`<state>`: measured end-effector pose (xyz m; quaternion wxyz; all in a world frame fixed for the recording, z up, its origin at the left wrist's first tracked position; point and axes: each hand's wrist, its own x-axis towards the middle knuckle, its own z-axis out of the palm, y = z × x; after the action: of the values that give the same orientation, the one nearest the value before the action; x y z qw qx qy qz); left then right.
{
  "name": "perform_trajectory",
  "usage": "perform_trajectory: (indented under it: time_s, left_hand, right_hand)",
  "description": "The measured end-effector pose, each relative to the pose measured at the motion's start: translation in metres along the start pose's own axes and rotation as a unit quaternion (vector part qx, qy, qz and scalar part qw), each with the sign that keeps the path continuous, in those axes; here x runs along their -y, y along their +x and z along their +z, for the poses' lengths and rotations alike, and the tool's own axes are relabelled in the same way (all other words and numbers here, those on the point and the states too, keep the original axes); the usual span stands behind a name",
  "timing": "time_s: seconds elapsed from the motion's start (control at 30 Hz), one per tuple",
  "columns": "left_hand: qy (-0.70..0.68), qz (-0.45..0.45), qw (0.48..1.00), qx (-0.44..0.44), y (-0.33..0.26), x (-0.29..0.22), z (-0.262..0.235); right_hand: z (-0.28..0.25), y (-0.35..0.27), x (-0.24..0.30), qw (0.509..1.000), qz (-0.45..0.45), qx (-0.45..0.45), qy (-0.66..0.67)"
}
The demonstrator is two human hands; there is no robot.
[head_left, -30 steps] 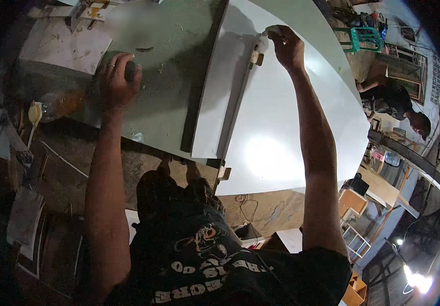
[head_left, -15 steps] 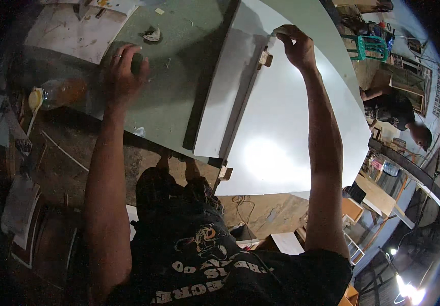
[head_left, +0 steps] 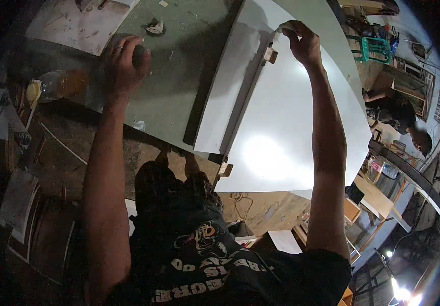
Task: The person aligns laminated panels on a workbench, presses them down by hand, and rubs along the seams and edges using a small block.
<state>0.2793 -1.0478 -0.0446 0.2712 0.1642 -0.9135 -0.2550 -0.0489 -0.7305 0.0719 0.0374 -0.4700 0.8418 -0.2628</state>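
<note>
The white panel (head_left: 286, 127) looks glossy, flat, glare-lit; the right hand (head_left: 306, 48) pinches a pale wad (head_left: 283, 26) at its far end; left of it, the left hand (head_left: 127, 66) curls loosely, fingers apart.

A stained whitish board (head_left: 84, 25) lies on the left part of the desk (head_left: 174, 115). Towards the near edge there is a clear plastic bottle (head_left: 66, 85) with orange-brown contents, a pale-yellow-headed tool (head_left: 33, 92) just beside it. A crumpled scrap (head_left: 154, 27) lies right of the board; a clear plastic scrap (head_left: 139, 126) sits at the near edge. Beyond the right edge are a green plastic chair (head_left: 375, 49), a person (head_left: 397, 112) in dark clothing and a lit lamp (head_left: 401, 294).
</note>
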Motion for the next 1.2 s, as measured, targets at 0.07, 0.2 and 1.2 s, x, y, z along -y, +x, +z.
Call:
perform_trajectory:
  time_s: [0.07, 0.2, 1.2]
  left_hand:
    - [0.008, -0.007, 1.000, -0.011, -0.003, 0.004, 0.003]
    - [0.015, -0.011, 1.000, 0.011, 0.000, -0.006, -0.002]
    - [0.002, 0.015, 1.000, -0.003, -0.003, 0.009, 0.005]
  right_hand:
    - [0.001, -0.001, 0.000, 1.000, 0.008, -0.003, 0.022]
    - [0.000, -0.008, -0.005, 0.999, 0.016, -0.031, 0.041]
    - [-0.006, -0.032, 0.004, 1.000, 0.018, -0.001, 0.019]
